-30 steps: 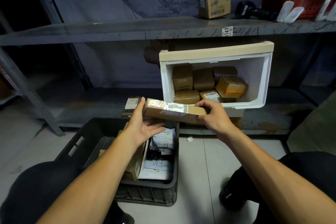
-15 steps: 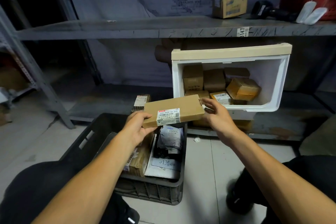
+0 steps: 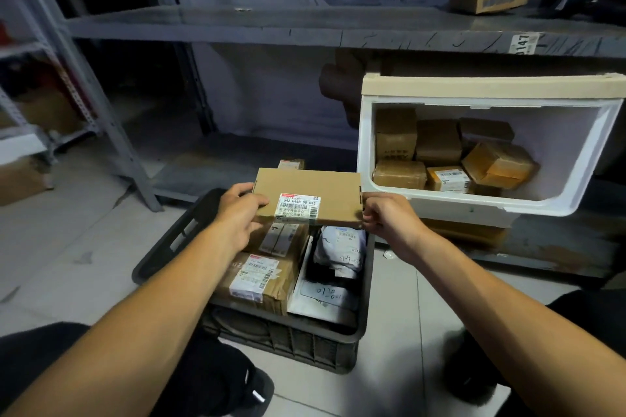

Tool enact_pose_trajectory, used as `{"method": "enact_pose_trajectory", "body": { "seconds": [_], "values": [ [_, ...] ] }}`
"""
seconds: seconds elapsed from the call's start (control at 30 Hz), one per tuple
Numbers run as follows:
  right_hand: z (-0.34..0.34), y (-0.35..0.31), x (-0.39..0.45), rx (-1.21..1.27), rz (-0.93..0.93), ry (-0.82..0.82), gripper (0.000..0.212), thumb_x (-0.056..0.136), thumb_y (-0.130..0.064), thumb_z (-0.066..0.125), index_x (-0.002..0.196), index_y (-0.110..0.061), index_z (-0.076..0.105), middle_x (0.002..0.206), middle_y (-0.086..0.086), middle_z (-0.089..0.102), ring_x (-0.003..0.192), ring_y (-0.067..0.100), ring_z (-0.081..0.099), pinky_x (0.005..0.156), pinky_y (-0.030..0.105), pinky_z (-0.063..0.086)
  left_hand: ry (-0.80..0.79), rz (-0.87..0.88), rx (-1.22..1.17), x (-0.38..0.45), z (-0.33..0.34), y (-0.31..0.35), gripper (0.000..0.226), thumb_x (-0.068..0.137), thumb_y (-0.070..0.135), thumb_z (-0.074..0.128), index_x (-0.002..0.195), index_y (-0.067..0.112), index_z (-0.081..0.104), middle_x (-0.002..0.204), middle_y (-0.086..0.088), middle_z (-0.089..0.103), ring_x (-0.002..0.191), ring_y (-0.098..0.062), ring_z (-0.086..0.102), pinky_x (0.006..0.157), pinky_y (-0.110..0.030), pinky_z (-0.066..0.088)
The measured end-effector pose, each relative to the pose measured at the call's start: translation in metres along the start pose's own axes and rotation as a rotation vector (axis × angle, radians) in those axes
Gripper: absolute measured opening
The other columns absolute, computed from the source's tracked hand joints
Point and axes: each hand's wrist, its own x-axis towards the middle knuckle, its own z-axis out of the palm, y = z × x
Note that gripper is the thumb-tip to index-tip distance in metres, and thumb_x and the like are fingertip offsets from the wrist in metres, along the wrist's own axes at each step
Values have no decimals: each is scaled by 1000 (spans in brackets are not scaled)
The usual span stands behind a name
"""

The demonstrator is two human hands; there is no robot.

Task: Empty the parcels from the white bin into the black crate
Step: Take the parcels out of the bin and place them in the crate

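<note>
Now, your hands: your left hand (image 3: 237,213) gripped the flat brown parcel (image 3: 306,201) at its left edge, your right hand (image 3: 389,222) pinched its right edge.
Parcel: held level above the black crate (image 3: 162,247), label up.
Black crate: on the floor, it held taped brown boxes (image 3: 261,278) on the left and white mailer bags (image 3: 338,254) on the right.
White bin (image 3: 369,132): on the lower shelf (opening towards you), it held several brown parcels (image 3: 440,152).
</note>
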Motion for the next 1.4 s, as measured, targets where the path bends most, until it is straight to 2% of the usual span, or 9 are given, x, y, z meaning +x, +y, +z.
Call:
{"method": "enact_pose_trajectory", "body": {
  "seconds": [0.1,0.27,0.53,0.77,0.87,1.0,1.13,1.3,1.4],
  "values": [
    [15,7,17,-54,17,-39,30,82,3,44,61,-16,53,59,-5,60,72,13,59,77,30,46,49,11,47,18,-11,-6,38,91,-5,61,120,19,61,101,-8,71,84,-22,71,58,-32,55],
    [39,16,43,-75,80,-57,36,75,-3,49,45,-21,58,74,-1,56,83,20,54,79,35,48,87,0,160,49,-27,-20,41,92,4,64,128,24,62,113,-8,72,97,-25,70,83,-41,57],
    [74,51,88,-13,201,-31,19,79,5,50,82,-6,65,76,4,65,67,16,60,56,24,49,98,-19,287,92,-42,-43,44,96,6,59,138,19,56,110,-4,66,81,-8,58,60,-24,40],
    [102,74,121,23,347,-12,32,53,-15,55,83,-13,66,79,10,62,75,28,57,71,42,43,114,-101,429,137,-45,-65,26,96,14,62,121,20,60,96,1,65,82,-12,61,67,-30,46],
    [112,88,139,52,404,-8,34,53,-17,55,85,-13,66,86,14,67,80,29,60,73,42,48,141,-121,486,160,-45,-75,25,94,18,65,120,18,62,98,-1,66,84,-16,63,73,-33,49],
    [126,106,166,56,437,-16,30,56,-17,57,83,-14,69,103,14,75,88,27,65,94,49,52,162,-146,557,189,-44,-84,6,96,19,63,99,19,58,88,3,58,76,-11,54,71,-31,42],
    [133,118,192,57,413,-4,16,84,-2,52,86,-10,67,101,10,76,84,19,64,74,34,55,134,-149,551,212,-41,-87,21,96,15,60,78,24,54,82,5,55,75,-9,51,71,-31,40],
    [135,124,217,79,407,75,20,86,-1,51,79,-11,67,93,8,75,89,25,65,80,37,53,89,-139,512,232,-34,-90,6,96,16,60,98,21,61,87,6,60,79,-7,55,62,-28,39],
    [132,124,223,97,422,103,18,87,-5,52,80,-14,65,82,7,69,76,27,60,63,29,44,62,-122,499,240,-26,-94,12,96,16,59,106,24,62,88,7,61,79,-6,55,62,-26,40]
  ]
}}
